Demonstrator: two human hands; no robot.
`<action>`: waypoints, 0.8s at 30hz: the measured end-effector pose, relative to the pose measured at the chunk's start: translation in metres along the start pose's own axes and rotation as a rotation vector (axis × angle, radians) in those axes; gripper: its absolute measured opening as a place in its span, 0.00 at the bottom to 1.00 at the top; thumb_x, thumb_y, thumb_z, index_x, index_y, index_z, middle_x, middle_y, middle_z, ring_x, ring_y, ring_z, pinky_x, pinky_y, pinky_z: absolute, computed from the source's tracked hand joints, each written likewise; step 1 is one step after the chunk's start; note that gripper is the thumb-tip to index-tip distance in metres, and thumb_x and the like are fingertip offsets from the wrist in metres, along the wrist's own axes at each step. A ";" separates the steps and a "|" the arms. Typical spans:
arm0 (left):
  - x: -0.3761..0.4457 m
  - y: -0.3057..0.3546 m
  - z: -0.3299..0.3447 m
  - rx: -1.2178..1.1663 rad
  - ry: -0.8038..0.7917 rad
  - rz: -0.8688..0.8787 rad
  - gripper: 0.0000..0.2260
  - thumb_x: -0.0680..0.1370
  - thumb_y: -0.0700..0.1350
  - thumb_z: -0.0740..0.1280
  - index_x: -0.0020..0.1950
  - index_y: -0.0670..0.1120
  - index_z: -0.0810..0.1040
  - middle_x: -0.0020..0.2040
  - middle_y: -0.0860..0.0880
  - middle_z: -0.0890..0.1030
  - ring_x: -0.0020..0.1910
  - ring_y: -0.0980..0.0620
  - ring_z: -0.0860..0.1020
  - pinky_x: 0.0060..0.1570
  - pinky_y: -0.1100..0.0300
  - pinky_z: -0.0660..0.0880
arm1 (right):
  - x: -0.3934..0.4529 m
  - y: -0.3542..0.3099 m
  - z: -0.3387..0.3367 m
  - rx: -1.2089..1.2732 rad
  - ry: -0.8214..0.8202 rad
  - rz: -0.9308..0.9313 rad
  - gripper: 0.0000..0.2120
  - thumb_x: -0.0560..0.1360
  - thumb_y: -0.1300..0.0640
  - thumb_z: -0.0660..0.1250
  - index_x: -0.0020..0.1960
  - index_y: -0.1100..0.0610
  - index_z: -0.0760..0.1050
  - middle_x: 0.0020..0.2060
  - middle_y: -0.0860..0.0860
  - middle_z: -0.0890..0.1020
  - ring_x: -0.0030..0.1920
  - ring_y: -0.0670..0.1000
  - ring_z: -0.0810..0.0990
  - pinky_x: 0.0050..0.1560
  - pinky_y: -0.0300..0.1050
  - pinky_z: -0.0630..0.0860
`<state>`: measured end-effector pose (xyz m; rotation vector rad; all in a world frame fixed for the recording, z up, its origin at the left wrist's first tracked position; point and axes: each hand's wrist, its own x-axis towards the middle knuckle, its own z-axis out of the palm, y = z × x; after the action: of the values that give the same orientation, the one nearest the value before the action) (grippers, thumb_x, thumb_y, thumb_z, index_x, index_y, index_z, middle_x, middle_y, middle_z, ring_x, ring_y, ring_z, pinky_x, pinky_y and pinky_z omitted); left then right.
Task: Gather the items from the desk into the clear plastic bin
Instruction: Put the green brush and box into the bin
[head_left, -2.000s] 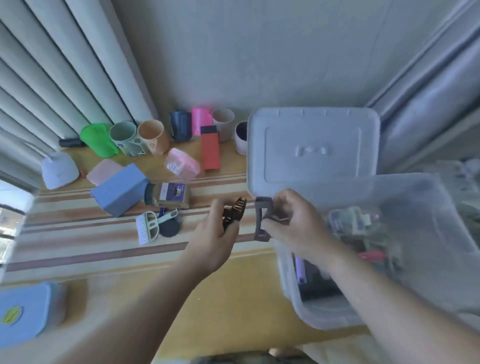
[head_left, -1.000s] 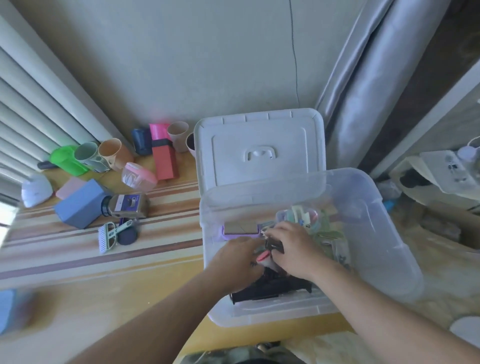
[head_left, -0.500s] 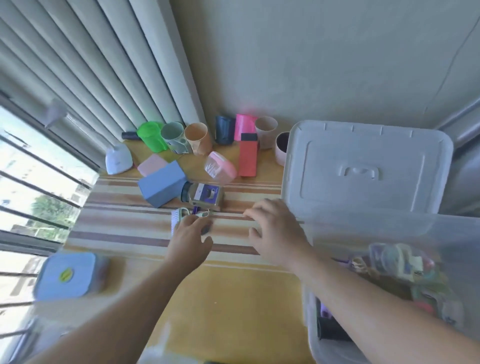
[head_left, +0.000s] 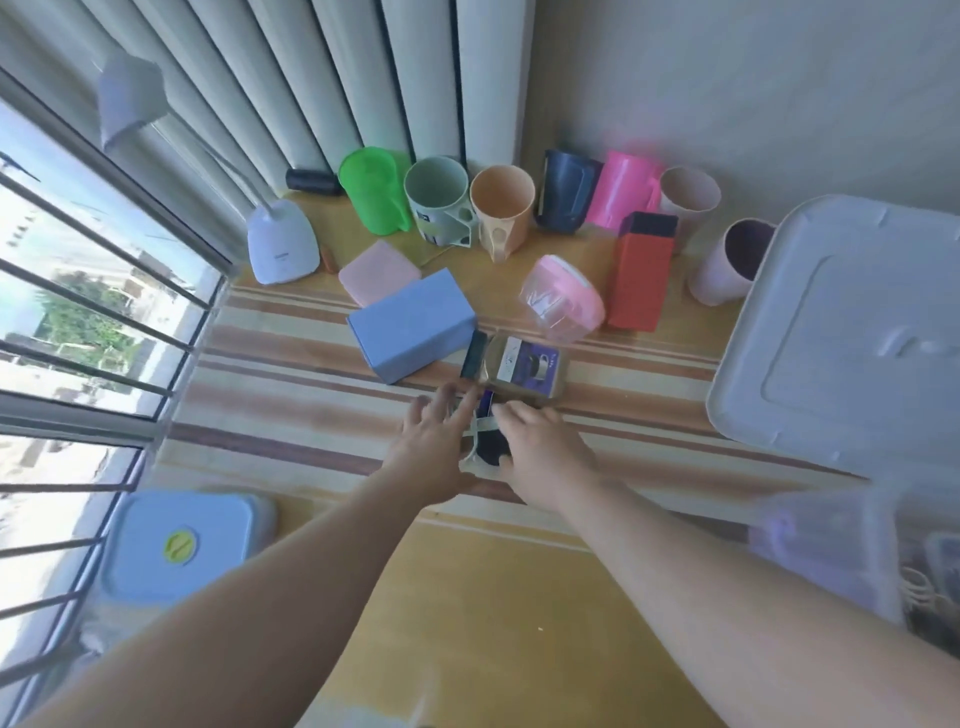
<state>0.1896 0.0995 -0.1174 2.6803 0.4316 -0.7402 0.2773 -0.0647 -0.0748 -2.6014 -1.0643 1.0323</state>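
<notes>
A small brush with a pale green handle (head_left: 475, 428) and a dark round item (head_left: 491, 448) lie on the striped mat, with a bit of a purple item (head_left: 487, 402) just beyond them. My left hand (head_left: 434, 449) rests over the brush with fingers spread. On the other side, my right hand (head_left: 545, 449) has its fingers and thumb on either side of the dark round item; no grip shows. The clear plastic bin (head_left: 831, 545) is blurred at the lower right, with items inside. Its white lid (head_left: 857, 332) lies behind it.
Beyond my hands lie a blue box (head_left: 413, 325), a jar on its side (head_left: 524, 369), a pink tub (head_left: 563, 299) and a red box (head_left: 641, 275). Several cups (head_left: 501, 210) line the wall. A white lamp (head_left: 280, 247), a blue lunch box (head_left: 182, 545) and a barred window are at left.
Both hands left the bin, where they put down the clips, and moved left onto the mat. They now sit on the brush and the dark round item. The view swung left.
</notes>
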 end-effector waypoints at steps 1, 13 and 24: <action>-0.002 -0.001 0.002 0.031 0.024 0.014 0.55 0.67 0.72 0.72 0.81 0.60 0.40 0.78 0.50 0.55 0.71 0.37 0.60 0.71 0.42 0.67 | 0.001 -0.001 0.003 -0.031 0.018 0.008 0.27 0.82 0.54 0.65 0.80 0.52 0.63 0.79 0.49 0.67 0.74 0.60 0.66 0.70 0.57 0.71; -0.033 0.002 -0.026 -0.456 0.113 -0.002 0.31 0.74 0.67 0.70 0.73 0.60 0.67 0.66 0.55 0.74 0.63 0.49 0.74 0.60 0.48 0.76 | -0.046 0.018 0.007 -0.061 0.152 0.098 0.10 0.81 0.52 0.70 0.61 0.47 0.82 0.56 0.46 0.80 0.61 0.55 0.72 0.56 0.53 0.70; 0.043 0.074 -0.071 0.279 0.251 0.187 0.35 0.70 0.47 0.75 0.74 0.52 0.64 0.69 0.47 0.71 0.69 0.42 0.69 0.68 0.49 0.66 | -0.120 0.067 -0.025 0.110 0.363 0.262 0.15 0.77 0.44 0.74 0.62 0.45 0.83 0.51 0.41 0.80 0.59 0.52 0.72 0.58 0.52 0.71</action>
<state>0.2834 0.0683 -0.0664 3.0375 0.1393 -0.4383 0.2697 -0.1911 -0.0154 -2.7404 -0.5801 0.6006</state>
